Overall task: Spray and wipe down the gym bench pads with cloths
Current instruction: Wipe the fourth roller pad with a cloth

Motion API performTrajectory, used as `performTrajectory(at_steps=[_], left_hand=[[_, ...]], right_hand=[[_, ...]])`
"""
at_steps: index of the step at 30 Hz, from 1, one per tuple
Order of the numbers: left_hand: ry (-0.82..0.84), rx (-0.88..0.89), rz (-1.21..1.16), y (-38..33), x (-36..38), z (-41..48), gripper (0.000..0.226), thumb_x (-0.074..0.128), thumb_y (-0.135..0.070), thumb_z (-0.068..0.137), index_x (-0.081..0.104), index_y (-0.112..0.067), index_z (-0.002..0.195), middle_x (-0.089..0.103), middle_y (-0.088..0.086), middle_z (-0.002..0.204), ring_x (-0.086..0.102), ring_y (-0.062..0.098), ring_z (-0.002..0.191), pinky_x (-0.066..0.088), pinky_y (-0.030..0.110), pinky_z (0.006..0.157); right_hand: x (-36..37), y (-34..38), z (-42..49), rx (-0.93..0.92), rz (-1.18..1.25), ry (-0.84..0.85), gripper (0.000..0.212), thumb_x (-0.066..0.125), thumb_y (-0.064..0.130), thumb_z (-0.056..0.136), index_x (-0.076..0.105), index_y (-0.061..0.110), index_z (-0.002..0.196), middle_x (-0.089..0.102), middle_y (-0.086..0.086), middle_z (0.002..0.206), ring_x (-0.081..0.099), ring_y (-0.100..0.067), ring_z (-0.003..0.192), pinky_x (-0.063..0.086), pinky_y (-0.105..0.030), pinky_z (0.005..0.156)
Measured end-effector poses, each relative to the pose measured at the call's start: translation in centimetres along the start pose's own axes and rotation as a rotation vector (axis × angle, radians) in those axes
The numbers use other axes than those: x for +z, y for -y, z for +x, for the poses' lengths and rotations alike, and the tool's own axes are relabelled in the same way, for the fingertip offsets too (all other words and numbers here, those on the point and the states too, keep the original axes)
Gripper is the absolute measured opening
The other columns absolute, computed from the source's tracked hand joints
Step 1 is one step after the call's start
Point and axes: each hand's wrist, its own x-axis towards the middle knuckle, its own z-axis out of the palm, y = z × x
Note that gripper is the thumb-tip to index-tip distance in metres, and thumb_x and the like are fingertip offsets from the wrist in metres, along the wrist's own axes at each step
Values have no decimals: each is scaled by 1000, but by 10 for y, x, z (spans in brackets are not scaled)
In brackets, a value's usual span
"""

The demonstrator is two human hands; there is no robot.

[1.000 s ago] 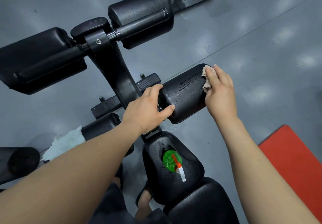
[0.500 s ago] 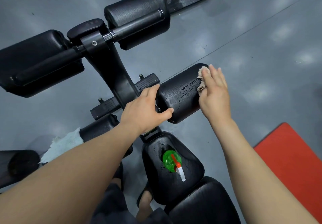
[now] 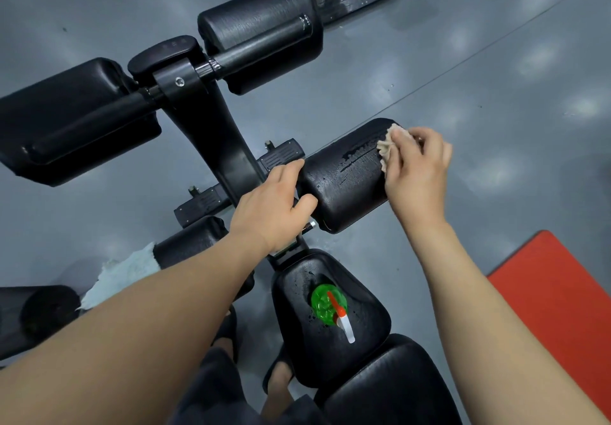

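Right hand (image 3: 417, 173) presses cloth (image 3: 389, 146) on roller pad (image 3: 347, 180); left hand (image 3: 269, 206) grips pad.

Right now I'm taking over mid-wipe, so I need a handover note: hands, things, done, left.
Left hand grips the inner end of the right roller pad.
Right hand holds the beige cloth on its outer end.
Spray bottle stands on the seat pad; white cloth lies on the left roller pad.
Done: pad sprayed, wet streaks show. Left: wipe it dry, then other pads.

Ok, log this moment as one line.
left hand: grips roller pad | right hand: holds tan cloth against pad's outer end | spray bottle: on seat pad
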Motion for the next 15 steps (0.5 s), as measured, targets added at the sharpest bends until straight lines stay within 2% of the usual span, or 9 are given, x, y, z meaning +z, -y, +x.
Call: performTrajectory(at_steps=[3,8,12,15], left_hand=[[-2,-4,0,0,-1,0,59,41,-40,99,25,-35,156,35,-11,158,53,17,126,40,38,97],[0,-6,-8,-1,-4,-2,58,35,-35,99,25,-35,156,37,-11,156,53,19,125,42,39,98],[7,2,-9,-2,-4,-2,58,34,-32,98,26,-35,155,37,-11,156,53,20,126,43,41,100],[11,1,-17,-2,-5,-3,58,35,-30,98,27,-35,155,38,-12,155,53,20,125,43,40,99]], right_hand=[[4,17,-5,22,31,-22,28,54,18,99,72,10,119,62,-13,122,51,-40,107,45,-41,98],[4,51,-49,-295,127,80,27,62,14,101,70,6,125,64,-8,128,55,-31,123,41,-37,105],[-3,42,-48,-441,174,183,28,62,17,103,69,10,130,65,-5,131,57,-32,114,46,-40,102],[1,14,-24,-351,116,155,34,62,9,100,65,10,134,65,-5,133,59,-36,110,40,-32,106]])
